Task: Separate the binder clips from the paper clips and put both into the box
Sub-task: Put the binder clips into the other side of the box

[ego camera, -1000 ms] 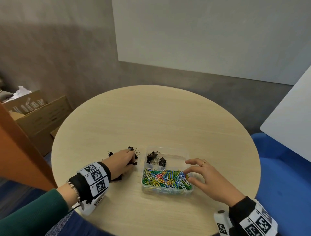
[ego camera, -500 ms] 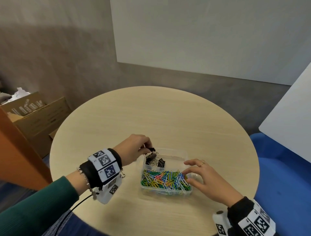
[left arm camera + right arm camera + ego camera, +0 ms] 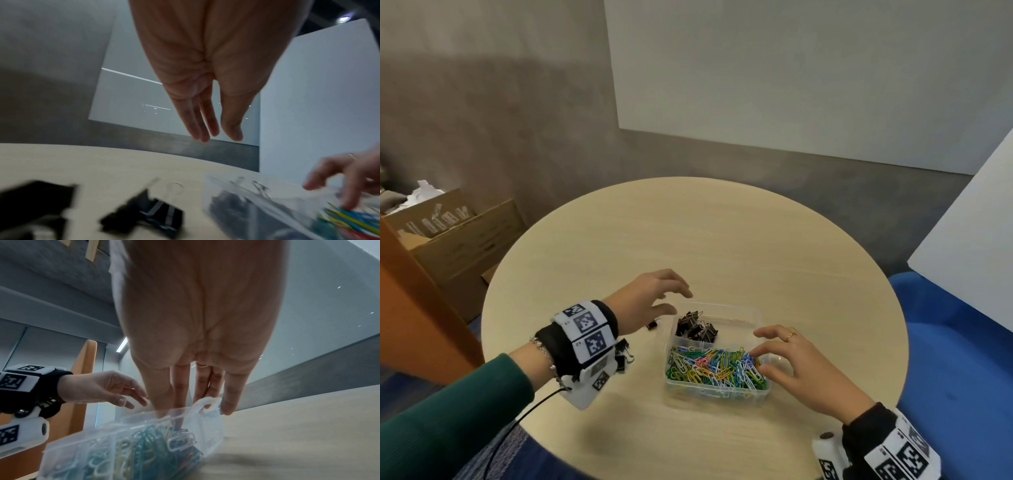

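Note:
A clear plastic box [image 3: 758, 317] sits on the round table. Its far compartment holds black binder clips [image 3: 697, 329]; its near compartment holds coloured paper clips [image 3: 714, 368]. My left hand [image 3: 674, 301] hovers just left of the box's far corner, fingers spread and empty. One loose binder clip [image 3: 652, 323] lies on the table under that hand, and more binder clips [image 3: 624, 354] lie beside my left wrist. My right hand [image 3: 763, 353] rests straight fingers on the box's right rim, fingertips [image 3: 179, 423] touching the paper clips [image 3: 144, 446]. In the left wrist view a loose binder clip [image 3: 148, 216] shows blurred.
The pale wooden table [image 3: 722, 240] has bare surface beyond and to the right of the box. Cardboard boxes [image 3: 455, 240] stand on the floor at left by an orange panel [image 3: 410, 308]. A blue seat [image 3: 962, 359] and a white board [image 3: 979, 240] are at right.
My left hand carried binder clips from the table pile to the box's far compartment and let them go; its fingers are now spread. The right hand has stayed on the box.

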The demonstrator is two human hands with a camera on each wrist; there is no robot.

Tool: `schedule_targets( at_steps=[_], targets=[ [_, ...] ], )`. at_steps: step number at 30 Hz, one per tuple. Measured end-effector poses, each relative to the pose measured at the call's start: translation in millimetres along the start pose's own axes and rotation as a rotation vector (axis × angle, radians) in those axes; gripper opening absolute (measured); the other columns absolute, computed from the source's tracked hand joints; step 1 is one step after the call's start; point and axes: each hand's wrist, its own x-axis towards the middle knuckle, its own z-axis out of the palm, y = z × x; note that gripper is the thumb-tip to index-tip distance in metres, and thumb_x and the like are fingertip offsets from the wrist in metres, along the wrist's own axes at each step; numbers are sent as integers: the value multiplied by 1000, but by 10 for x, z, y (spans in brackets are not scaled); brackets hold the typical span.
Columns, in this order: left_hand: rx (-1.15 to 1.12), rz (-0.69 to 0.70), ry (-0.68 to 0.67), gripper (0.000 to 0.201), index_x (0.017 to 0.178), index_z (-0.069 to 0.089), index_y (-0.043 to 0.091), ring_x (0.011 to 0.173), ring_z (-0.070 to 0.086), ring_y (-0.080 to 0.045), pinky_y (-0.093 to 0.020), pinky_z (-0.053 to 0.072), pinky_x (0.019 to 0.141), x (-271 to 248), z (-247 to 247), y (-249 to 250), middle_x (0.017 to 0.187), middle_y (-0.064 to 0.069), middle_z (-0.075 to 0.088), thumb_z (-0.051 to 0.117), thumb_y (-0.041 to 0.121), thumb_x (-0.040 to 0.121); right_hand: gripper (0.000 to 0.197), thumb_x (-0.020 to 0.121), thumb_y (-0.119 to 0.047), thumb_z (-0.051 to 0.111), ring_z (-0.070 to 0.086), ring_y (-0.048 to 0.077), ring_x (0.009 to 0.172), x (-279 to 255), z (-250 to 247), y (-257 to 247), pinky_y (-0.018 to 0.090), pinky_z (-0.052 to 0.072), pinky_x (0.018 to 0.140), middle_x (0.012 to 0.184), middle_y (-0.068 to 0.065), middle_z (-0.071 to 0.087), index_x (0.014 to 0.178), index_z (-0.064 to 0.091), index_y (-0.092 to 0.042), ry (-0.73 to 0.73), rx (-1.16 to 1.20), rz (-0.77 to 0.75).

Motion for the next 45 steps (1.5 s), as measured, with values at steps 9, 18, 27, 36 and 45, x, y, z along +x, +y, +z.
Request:
schedule_targets(
  at_steps=[9,18,27,36,45],
  targets=[
    [337,-380,-324,78,125,47,39,106,47,-8,-28,47,88,-522,-226,-400,120,12,41,58,79,58,18,93,-33,57,34,2,128,-2,-15,-20,24,30,106,134,-17,43,108,65,-38,-23,6,15],
    [378,-237,-400,67,131,36,36,113,30,-10,-28,45,92,-668,154,-454,129,4,31,66,58,76,17,93,-32,56,35,3,127,-2,-1,-14,28,32,108,133,-16,44,106,64,-40,-17,-4,5],
    [648,10,-236,37,115,44,24,99,47,-14,-24,48,78,-685,284,-458,110,6,52,43,51,89,18,94,-34,55,33,2,128,-12,-9,-38,27,30,108,135,-17,42,108,63,-41,-33,-26,21],
    [610,99,-57,26,100,47,24,76,50,-8,-17,46,55,-624,386,-584,89,8,56,38,44,85,19,94,-32,55,32,2,129,-12,-21,-72,24,28,107,135,-17,42,109,64,-39,-34,-33,33],
    [292,4,-72,46,117,46,12,80,46,-13,-22,36,74,-543,284,-471,102,11,32,25,43,91,18,93,-35,56,32,2,130,-3,-67,-97,27,29,109,136,-17,42,109,62,-41,-64,-31,41]
  ],
)
